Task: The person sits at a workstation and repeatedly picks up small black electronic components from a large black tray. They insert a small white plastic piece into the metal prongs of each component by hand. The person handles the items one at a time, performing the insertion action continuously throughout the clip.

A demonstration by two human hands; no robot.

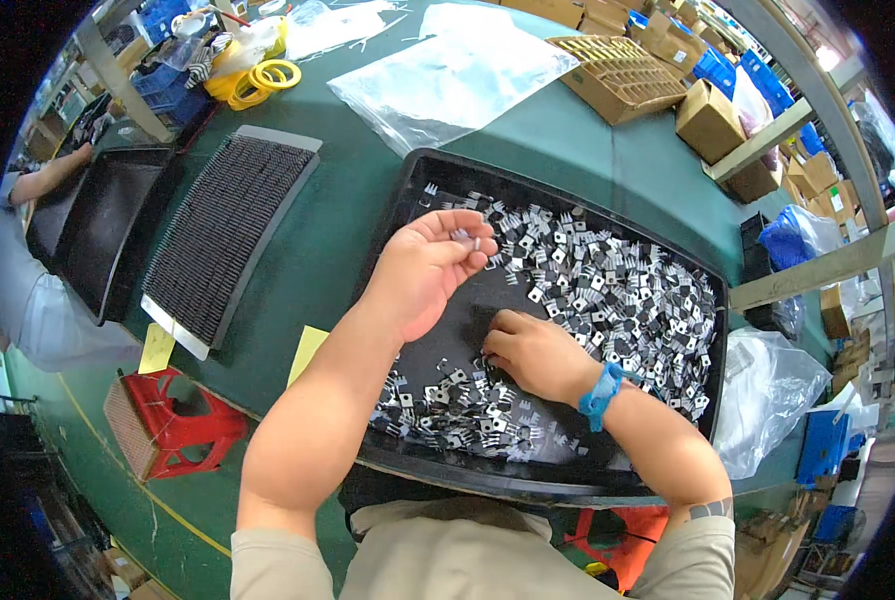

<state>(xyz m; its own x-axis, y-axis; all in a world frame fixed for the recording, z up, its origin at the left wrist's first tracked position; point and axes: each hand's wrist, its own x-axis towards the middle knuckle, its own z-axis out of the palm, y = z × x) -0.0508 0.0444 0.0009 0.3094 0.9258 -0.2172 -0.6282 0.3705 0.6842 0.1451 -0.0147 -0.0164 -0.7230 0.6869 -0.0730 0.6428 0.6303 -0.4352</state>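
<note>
You hold your left hand [429,268] above the left part of the black tray [459,330], fingers curled around a few small metal-tabbed parts [607,295], probably cupped so none drop. Your right hand [542,358] reaches down inside the tray, fingers bent beside the near pile; whether they pinch anything, you cannot tell. The loose parts lie in the tray, whose raised walls likely keep them off the table [345,205]. Left of the tray, a packed dark rack [232,220] lies apart, presumably leaving your arms room.

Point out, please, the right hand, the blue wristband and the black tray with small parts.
Right hand [541,356]: head view, back of the hand.
Blue wristband [599,397]: head view, middle of its band.
Black tray [451,325]: head view, bare floor left of the right hand.
</note>
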